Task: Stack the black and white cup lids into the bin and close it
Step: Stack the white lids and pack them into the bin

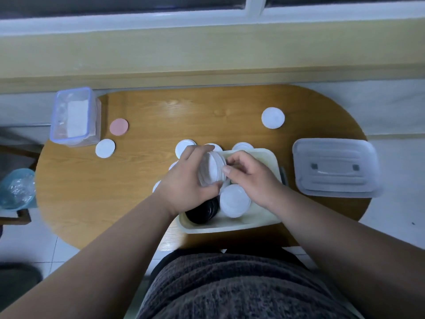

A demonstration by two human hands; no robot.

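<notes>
While bin [232,227] sits uncovered: black stack [202,212] and white stack [234,200] already inside. Left hand [186,180] gripping white lids [212,169] on edge above it; right hand [248,176] pinching their rim. Stray lids [273,117] on table [142,176]. Bin cover [335,166] aside right; closing pending.

A home room: small wooden table [138,180] on tiled floor [395,180] beneath a window [253,10].
</notes>
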